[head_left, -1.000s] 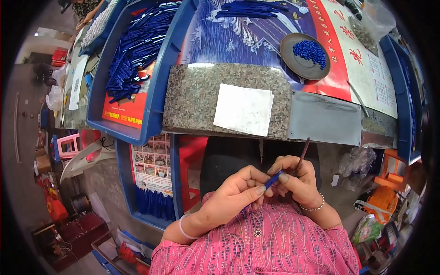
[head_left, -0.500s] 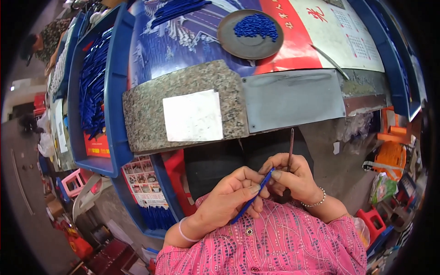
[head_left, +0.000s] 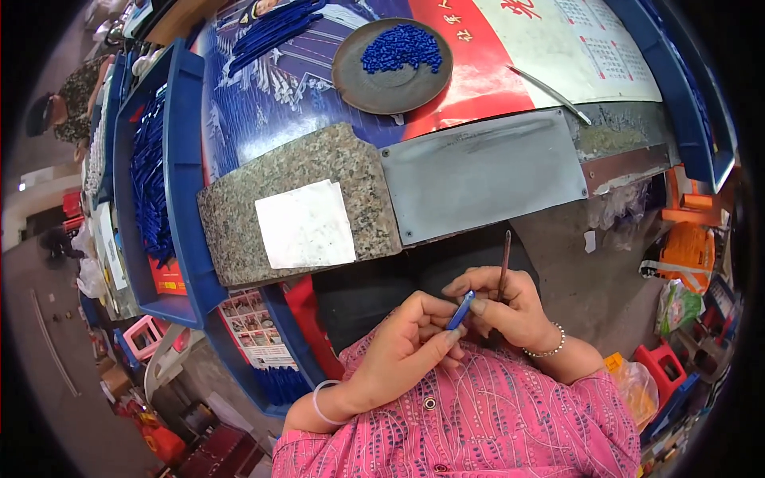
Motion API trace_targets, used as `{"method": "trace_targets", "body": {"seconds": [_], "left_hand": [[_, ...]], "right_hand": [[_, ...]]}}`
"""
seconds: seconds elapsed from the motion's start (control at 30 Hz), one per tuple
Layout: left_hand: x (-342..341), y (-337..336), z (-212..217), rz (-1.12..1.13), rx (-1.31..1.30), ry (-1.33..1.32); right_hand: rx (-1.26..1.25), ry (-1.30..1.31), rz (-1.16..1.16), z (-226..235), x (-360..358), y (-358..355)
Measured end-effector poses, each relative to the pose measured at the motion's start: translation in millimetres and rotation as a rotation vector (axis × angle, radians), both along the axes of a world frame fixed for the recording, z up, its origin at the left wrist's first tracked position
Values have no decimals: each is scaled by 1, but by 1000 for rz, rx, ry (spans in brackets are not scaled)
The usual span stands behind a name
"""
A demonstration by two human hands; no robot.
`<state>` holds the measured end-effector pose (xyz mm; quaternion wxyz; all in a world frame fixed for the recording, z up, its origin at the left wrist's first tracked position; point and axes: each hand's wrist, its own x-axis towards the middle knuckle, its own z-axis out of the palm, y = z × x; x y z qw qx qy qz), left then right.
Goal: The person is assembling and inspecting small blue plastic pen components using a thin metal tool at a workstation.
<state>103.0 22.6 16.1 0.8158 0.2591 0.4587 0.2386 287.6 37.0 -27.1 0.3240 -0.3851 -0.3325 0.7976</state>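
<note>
Both hands are together over my lap, just off the near edge of the workbench. My left hand (head_left: 408, 348), closed, pinches a slim blue stick (head_left: 460, 310) between thumb and fingers. The stick's upper end shows; its lower part is hidden by the left hand. My right hand (head_left: 510, 307) is closed as well, with thumb and fingers at the stick's upper end. A thin dark brown rod (head_left: 506, 259) stands up from between the right fingers, like a brush handle or a fine tool. Its lower end is hidden.
On the bench lie a brown plate (head_left: 351, 80) with small blue pieces, a bundle of blue sticks (head_left: 275, 32), metal tweezers (head_left: 550, 94), a white paper (head_left: 305, 227) on a stone slab and a grey plate (head_left: 486, 179). A blue tray (head_left: 179, 183) of blue sticks is at left.
The blue stick has turned more upright, and less of it shows below the left hand. The view has swung slightly, shifting the bench leftward. The brown rod stays in the right hand.
</note>
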Motion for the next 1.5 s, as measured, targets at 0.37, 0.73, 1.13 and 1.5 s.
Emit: {"method": "trace_targets", "body": {"seconds": [0.37, 0.73, 1.13, 1.5], "left_hand": [[-3, 2, -8, 66, -74, -43], [-16, 0, -7, 190, -375, -248], [-23, -4, -9, 235, -429, -306], [-21, -13, -8, 163, -101, -112]], "right_hand": [[6, -31, 16, 6, -5, 1], [-156, -22, 42, 11, -15, 6], [-178, -55, 49, 15, -23, 7], [-97, -12, 17, 7, -25, 2]]}}
